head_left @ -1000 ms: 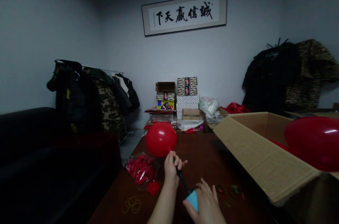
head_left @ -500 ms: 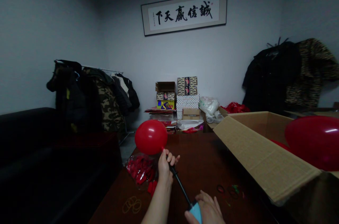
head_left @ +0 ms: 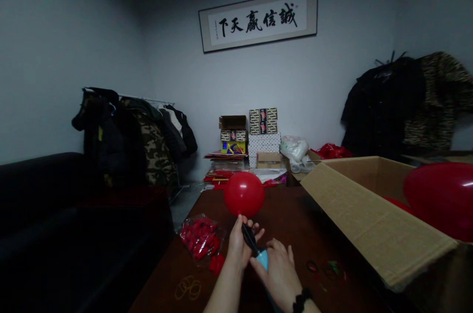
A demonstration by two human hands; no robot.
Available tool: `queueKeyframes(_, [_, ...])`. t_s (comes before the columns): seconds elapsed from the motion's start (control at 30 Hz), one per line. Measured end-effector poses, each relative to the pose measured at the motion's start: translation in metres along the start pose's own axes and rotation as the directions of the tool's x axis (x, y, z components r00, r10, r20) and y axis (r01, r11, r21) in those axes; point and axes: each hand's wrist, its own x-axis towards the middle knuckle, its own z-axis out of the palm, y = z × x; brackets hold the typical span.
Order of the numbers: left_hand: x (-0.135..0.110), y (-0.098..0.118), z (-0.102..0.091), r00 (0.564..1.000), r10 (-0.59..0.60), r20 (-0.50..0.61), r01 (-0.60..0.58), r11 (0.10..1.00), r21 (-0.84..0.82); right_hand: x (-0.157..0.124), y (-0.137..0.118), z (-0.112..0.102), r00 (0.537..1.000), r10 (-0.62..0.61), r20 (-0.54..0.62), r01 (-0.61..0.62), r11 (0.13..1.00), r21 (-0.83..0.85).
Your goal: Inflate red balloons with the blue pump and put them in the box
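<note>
A small inflated red balloon [head_left: 244, 193] sits on the black nozzle [head_left: 250, 239] of a light-blue hand pump [head_left: 262, 258]. My left hand [head_left: 241, 246] is closed round the balloon's neck and the nozzle. My right hand [head_left: 278, 273] grips the blue pump body just behind it, pushed close up against the left hand. Both hands hover over the dark brown table [head_left: 288, 214].
A clear bag of flat red balloons [head_left: 201, 238] lies left of my hands, rubber bands [head_left: 188, 287] in front of it. More small bands [head_left: 325, 268] lie to the right. An open cardboard box [head_left: 373, 214] holds a large red balloon [head_left: 441, 199]. Stacked boxes [head_left: 251, 138] and coats [head_left: 144, 140] stand behind.
My right hand has pushed the pump in toward the left hand, so the black shaft is hidden. The balloon has swung to the right and looks slightly larger.
</note>
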Motion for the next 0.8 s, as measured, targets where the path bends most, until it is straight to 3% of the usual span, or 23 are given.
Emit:
queueKeyframes(0.27, [-0.003, -0.005, -0.010, 1.000, -0.009, 0.009, 0.008, 0.999, 0.045, -0.011, 0.015, 0.022, 1.000, 0.018, 0.008, -0.018, 0.999, -0.033])
queueKeyframes(0.47, [-0.004, 0.007, -0.015, 0.993, -0.036, 0.111, 0.011, 0.976, 0.216, -0.009, 0.022, 0.006, 0.995, 0.053, 0.087, -0.055, 0.998, 0.026])
queueKeyframes(0.57, [-0.004, 0.007, -0.014, 0.991, -0.036, 0.128, 0.014, 0.986, 0.167, -0.007, 0.016, 0.000, 0.997, 0.049, 0.065, -0.052, 0.998, 0.036])
queueKeyframes(0.67, [-0.001, -0.004, -0.017, 0.997, -0.051, 0.061, 0.048, 0.997, 0.055, -0.007, 0.010, 0.006, 0.997, 0.059, 0.057, -0.060, 0.998, 0.008])
queueKeyframes(0.8, [0.003, -0.026, -0.023, 0.995, 0.067, -0.076, -0.062, 0.996, 0.067, -0.014, 0.013, 0.026, 0.995, 0.079, 0.061, -0.075, 0.994, -0.075])
